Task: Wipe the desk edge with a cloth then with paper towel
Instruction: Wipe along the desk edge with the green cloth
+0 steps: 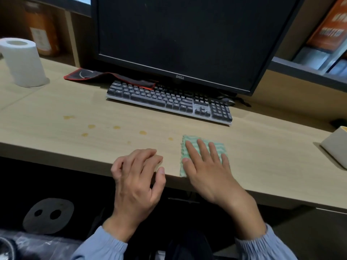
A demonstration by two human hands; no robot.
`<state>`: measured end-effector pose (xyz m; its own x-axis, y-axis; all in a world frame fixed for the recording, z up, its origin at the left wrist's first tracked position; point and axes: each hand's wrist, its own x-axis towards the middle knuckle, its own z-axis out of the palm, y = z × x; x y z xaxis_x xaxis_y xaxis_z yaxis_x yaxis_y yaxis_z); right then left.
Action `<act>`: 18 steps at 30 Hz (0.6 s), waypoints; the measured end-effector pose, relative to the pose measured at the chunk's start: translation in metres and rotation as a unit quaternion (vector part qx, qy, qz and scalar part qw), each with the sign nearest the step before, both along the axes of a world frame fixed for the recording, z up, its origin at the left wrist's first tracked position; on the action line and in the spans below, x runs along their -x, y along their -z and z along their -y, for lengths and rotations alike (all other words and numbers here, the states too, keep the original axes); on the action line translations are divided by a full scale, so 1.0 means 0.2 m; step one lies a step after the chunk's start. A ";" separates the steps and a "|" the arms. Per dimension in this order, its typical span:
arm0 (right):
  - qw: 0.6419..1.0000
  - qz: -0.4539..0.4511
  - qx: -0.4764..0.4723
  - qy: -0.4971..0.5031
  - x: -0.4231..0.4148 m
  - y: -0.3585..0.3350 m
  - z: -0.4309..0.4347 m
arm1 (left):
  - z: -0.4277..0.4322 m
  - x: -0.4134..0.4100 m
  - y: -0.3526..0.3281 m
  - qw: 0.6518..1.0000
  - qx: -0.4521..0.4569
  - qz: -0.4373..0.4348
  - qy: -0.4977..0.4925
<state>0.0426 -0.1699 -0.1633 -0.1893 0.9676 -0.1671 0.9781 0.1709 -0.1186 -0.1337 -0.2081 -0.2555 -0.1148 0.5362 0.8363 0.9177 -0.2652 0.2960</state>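
Right hand: the right hand (204, 166) is lying flat, fingers straight and slightly spread, pressing down on the cloth (190, 139); it is gripping nothing.
Left hand: the left hand (137, 177) is resting just left of the right hand, fingers loosely bent with their tips on the desk (56, 139) and the thumb lying along the front edge (75, 163); it is holding nothing.
Cloth: green-and-white striped, it is sitting under the right palm and fingers, showing beyond the fingertips and beside the thumb, with its near corner reaching the edge.
Gap: a strip of bare desk is separating the left thumb from the cloth.
Spots: yellowish drops (116, 127) are dotting the desk beyond and to the left of the left hand; the nearest is lying just off the cloth's far left corner.
Roll: a white paper roll (23, 62) is standing upright far to the left of the left hand, well apart from both hands.
Keyboard: a dark keyboard (169, 102) is sitting beyond both hands, under a dark monitor (184, 34).
Pad: a black pad with red trim (105, 76) is lying behind the keyboard's left end, partly over it.
Cup: a white cup (336, 147) is standing well to the right of the right hand.
Sleeves: light blue sleeves (105, 246) are covering both wrists.
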 end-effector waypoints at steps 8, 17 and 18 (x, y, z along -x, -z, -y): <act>1.000 -0.013 0.025 0.009 0.09 -0.02 -0.43 | -0.05 0.02 0.07 0.999 -0.030 -0.011 -0.016; 1.000 0.002 -0.001 0.009 0.10 0.00 0.04 | -0.07 0.05 0.12 0.997 -0.054 -0.051 -0.017; 1.000 -0.003 0.004 0.012 0.11 0.00 -0.03 | -0.07 0.05 0.12 0.997 -0.056 -0.054 -0.016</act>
<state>0.0209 -0.1648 -0.1640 -0.1672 0.9704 -0.1740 0.9811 0.1464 -0.1264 -0.1434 -0.1933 -0.2801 -0.0353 0.4360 0.8992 0.9510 -0.2620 0.1643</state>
